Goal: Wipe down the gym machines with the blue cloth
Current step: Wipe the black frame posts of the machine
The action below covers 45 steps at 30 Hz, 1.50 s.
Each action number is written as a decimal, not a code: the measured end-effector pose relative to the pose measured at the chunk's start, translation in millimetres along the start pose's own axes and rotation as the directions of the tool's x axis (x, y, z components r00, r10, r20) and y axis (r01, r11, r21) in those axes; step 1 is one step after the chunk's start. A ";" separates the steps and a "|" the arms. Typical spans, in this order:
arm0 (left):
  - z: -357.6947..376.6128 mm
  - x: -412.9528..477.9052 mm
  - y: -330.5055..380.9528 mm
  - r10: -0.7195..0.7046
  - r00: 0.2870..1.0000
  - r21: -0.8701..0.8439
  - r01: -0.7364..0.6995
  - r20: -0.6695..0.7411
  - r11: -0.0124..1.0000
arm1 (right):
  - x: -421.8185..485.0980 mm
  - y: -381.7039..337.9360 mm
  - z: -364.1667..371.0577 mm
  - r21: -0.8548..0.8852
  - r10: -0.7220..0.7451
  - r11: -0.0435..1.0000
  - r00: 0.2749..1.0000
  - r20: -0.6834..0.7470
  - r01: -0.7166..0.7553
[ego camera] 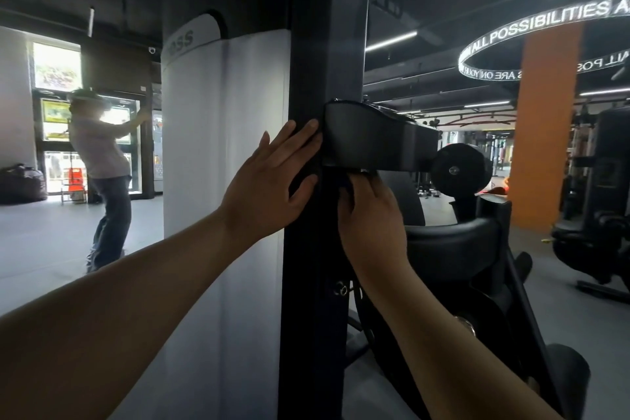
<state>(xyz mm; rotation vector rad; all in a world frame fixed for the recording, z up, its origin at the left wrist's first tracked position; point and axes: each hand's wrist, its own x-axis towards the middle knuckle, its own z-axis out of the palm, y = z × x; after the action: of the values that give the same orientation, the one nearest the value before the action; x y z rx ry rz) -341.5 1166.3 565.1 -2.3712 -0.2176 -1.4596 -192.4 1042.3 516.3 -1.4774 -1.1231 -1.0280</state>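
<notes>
A tall gym machine fills the middle, with a black upright post (327, 44) and a white shroud (225, 147) to its left. My left hand (269, 181) lies flat with straight fingers against the post. My right hand (368, 211) grips a dark cloth (347, 181) that looks almost black in the dim light. It presses the cloth to the post just under a black arm housing (378, 136) that sticks out to the right. Most of the cloth is hidden under my fingers.
A black seat pad (453, 242) and a round roller pad (460, 170) sit to the right of the post. Farther right are an orange pillar (545, 129) and another black machine (603, 208). A person (102, 160) stands at the left by the bright entrance.
</notes>
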 end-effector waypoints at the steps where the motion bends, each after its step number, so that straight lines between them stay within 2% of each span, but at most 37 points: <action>1: 0.6 -0.5 0.3 -0.006 1.000 -0.007 0.006 0.001 1.000 | -3.8 -5.1 3.8 0.012 -0.044 0.999 0.999 -0.006 0.044; 4: 0.7 -1.3 -0.2 0.010 1.000 -0.013 -0.009 0.016 1.000 | -17.7 -9.1 11.5 -0.016 -0.230 0.973 0.973 -0.026 0.229; 7: -2.0 -1.7 -3.9 0.024 1.000 -0.010 -0.024 0.019 1.000 | -16.1 -1.7 9.6 -0.043 -0.162 0.986 0.986 -0.037 0.160; 8: -3.0 -1.4 -4.5 0.029 0.999 -0.007 -0.029 0.021 1.000 | -20.5 -3.9 11.4 -0.049 -0.178 0.983 0.984 -0.018 0.177; 12: -6.4 -0.5 -4.7 0.036 0.998 -0.005 -0.036 0.045 0.999 | -52.3 -16.9 24.2 -0.061 -0.425 0.898 0.896 0.126 0.435; 16: -8.3 -2.0 -5.5 0.040 0.996 0.008 -0.040 0.078 0.999 | -46.6 -6.6 26.8 -0.021 -0.393 0.920 0.920 -0.012 0.392; 19: -7.0 -1.4 -0.8 0.022 0.995 -0.018 -0.020 0.098 1.000 | -82.9 -6.5 37.3 0.075 -0.374 0.925 0.927 0.023 0.372; 23: -10.1 -2.6 -3.1 0.028 0.993 -0.007 -0.027 0.111 1.000 | -149.9 -1.4 40.1 0.189 -0.277 0.949 0.954 0.116 0.253; 27: -1.9 -8.4 8.2 -0.008 0.992 0.047 0.002 0.125 0.999 | -135.8 -17.6 39.5 0.260 -0.013 0.965 0.999 0.039 0.002; 29: 6.3 -17.5 16.6 -0.044 0.989 0.064 0.035 0.138 0.997 | -133.3 -18.2 44.7 0.257 -0.008 0.966 1.000 0.002 0.007; 32: 16.8 -37.8 24.8 -0.074 0.982 0.070 0.062 0.175 0.996 | -178.3 -6.5 49.9 0.215 -0.097 0.973 0.994 0.053 0.084; 35: 24.8 -62.4 30.8 -0.084 0.975 0.107 0.063 0.206 0.992 | -228.4 2.3 48.9 0.271 -0.034 0.963 0.992 0.125 -0.001; 37: 30.0 -78.2 37.3 -0.086 0.969 0.111 0.061 0.231 0.992 | -233.7 3.1 48.9 0.316 0.073 0.942 0.990 0.123 -0.109; 42: 44.1 -115.1 54.1 -0.103 0.951 0.088 0.080 0.293 0.993 | -229.3 -13.8 48.9 0.437 0.299 0.850 0.952 0.059 -0.294; 43: 47.1 -121.0 54.8 -0.090 0.950 0.109 0.060 0.299 0.992 | -231.3 -15.5 47.6 0.497 0.393 0.787 0.918 0.053 -0.366; 45: 51.4 -126.8 53.9 -0.062 0.951 0.142 0.019 0.304 0.990 | -230.8 -13.8 45.0 0.616 0.602 0.597 0.794 0.080 -0.514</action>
<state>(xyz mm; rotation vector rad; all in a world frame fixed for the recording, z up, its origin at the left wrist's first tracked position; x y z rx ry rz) -340.2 1141.6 420.1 -2.4803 -0.4324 -1.0456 -252.8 1053.6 289.0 -1.0749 -0.6960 -0.2510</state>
